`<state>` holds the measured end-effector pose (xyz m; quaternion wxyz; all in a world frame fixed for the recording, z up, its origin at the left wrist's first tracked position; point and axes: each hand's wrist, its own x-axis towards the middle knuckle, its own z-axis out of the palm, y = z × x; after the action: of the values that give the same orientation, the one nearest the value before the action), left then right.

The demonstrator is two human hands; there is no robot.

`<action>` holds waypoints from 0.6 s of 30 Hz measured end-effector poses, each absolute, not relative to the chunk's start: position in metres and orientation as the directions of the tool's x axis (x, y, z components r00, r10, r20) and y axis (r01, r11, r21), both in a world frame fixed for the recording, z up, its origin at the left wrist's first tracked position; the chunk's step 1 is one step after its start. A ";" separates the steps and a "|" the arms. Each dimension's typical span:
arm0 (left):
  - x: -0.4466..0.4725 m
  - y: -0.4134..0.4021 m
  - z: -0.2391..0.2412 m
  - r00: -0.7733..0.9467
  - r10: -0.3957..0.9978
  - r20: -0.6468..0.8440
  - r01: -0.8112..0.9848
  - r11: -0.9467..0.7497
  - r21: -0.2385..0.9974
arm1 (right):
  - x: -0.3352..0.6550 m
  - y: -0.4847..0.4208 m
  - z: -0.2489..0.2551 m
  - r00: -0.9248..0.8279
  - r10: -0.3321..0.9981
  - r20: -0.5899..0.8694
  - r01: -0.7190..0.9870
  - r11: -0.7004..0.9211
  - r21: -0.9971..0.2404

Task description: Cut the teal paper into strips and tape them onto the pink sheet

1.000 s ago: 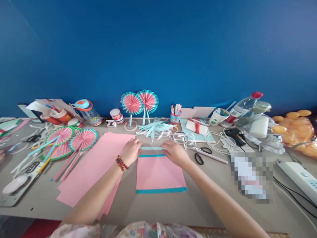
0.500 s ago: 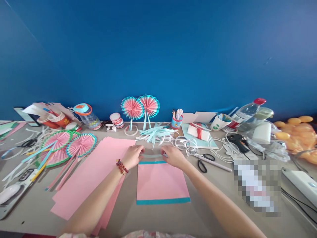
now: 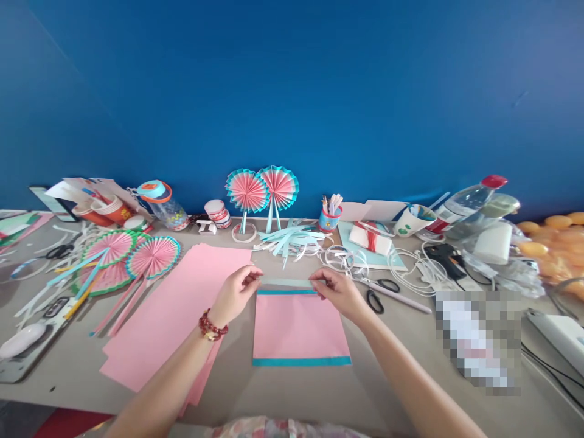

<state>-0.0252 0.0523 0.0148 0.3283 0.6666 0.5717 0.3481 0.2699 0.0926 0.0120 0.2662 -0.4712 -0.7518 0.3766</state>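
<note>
A thin, pale, see-through strip (image 3: 287, 283) is stretched level between my two hands. One end is pinched in my left hand (image 3: 235, 293), which has a red bead bracelet at the wrist. My right hand (image 3: 341, 294) grips the other end between thumb and fingers. Just below the strip, a pink paper sheet (image 3: 300, 325) with blue bands along its far and near edges lies flat on the table. The right fingertips are over the sheet's far right corner; whether they touch it I cannot tell.
Pink paper sheets (image 3: 177, 316) lie at the left, beside folded paper fans (image 3: 152, 258). Two more fans (image 3: 279, 188) stand at the wall near blue paper strips (image 3: 292, 238). Black-handled scissors (image 3: 375, 300), a glue gun (image 3: 444, 260) and a plastic bottle (image 3: 465, 205) are on the right.
My hands have drawn farther apart, the right one moving to the right, so more of the strip shows between them. The camera view has shifted slightly.
</note>
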 end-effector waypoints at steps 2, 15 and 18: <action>-0.021 0.040 0.013 0.070 0.995 0.077 0.501 -0.102 0.859 | 0.272 0.082 0.006 -0.385 0.923 -0.006 0.467 0.190 -0.864; -0.017 0.003 -0.008 -0.001 1.000 0.019 0.508 -0.016 0.861 | 0.267 0.053 -0.002 -0.394 0.903 -0.169 0.431 0.020 -0.902; -0.017 0.003 -0.007 0.008 1.000 0.014 0.508 -0.016 0.861 | 0.266 0.054 -0.001 -0.423 0.883 -0.206 0.392 -0.026 -0.920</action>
<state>-0.0172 0.0030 -0.0074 0.3478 0.6188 0.6091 0.3537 0.2663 0.0542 -0.0007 0.2324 -0.4844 -0.6579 0.5278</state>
